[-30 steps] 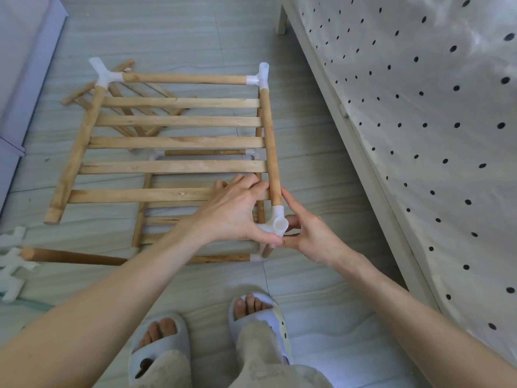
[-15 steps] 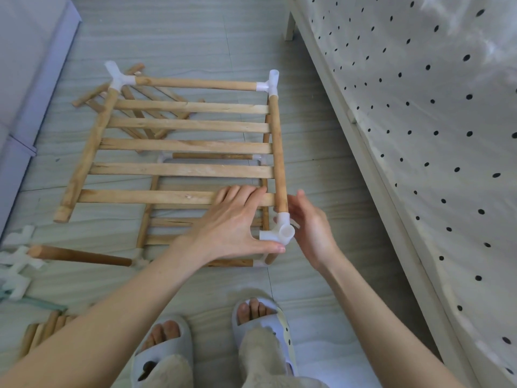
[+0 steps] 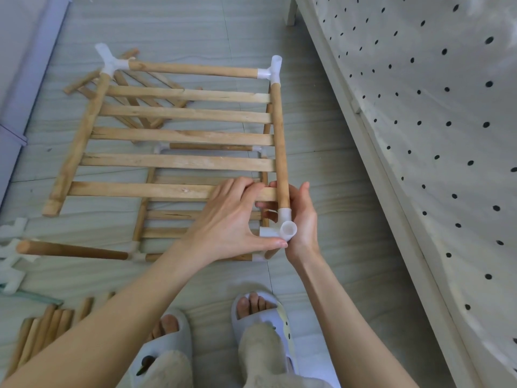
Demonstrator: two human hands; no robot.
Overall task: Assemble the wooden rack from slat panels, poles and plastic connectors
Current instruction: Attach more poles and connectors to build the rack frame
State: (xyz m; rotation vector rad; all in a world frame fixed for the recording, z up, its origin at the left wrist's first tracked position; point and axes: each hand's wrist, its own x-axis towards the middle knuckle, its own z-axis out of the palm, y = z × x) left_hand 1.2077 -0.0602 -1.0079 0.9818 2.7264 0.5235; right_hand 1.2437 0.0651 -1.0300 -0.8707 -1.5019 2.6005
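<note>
- Slat panel [image 3: 179, 135] with five flat slats is held above the floor [image 3: 173, 26], in front of the person, tilted with its far edge higher in the view.
- Its far edge is a pole [image 3: 193, 69] joined to a white connector [image 3: 108, 60] at the far left corner and another white connector [image 3: 272, 70] at the far right corner.
- Its right edge is a side pole [image 3: 280, 147] running down into a near-right corner connector [image 3: 283, 228], whose open round socket faces the camera.
- Its left edge is a left pole [image 3: 77, 144] whose near end is bare, with no fitting on it.
- Left hand [image 3: 232, 219] lies over the nearest slat, fingers curled on its top edge and thumb pressed under the near-right corner connector; its grip is closed on the panel.
- Right hand [image 3: 303, 219] cups the near-right corner connector from the right, fingers wrapped behind the side pole, gripping that joint.
- Under the panel a second slat panel [image 3: 173, 219] lies on the floor, with a lower pole [image 3: 72, 250] sticking out to the left.
- Loose slats [image 3: 134, 93] lie fanned on the floor beneath the far left corner.
- Spare white connectors [image 3: 11, 256] lie at the left edge of the view, and a bundle of spare poles [image 3: 42, 331] lies at lower left.
- A bed [image 3: 419, 135] with a dotted cover stands close on the right; bare floor shows between it and the side pole.
- Two feet in slippers [image 3: 263, 312] stand just near of the panels.
</note>
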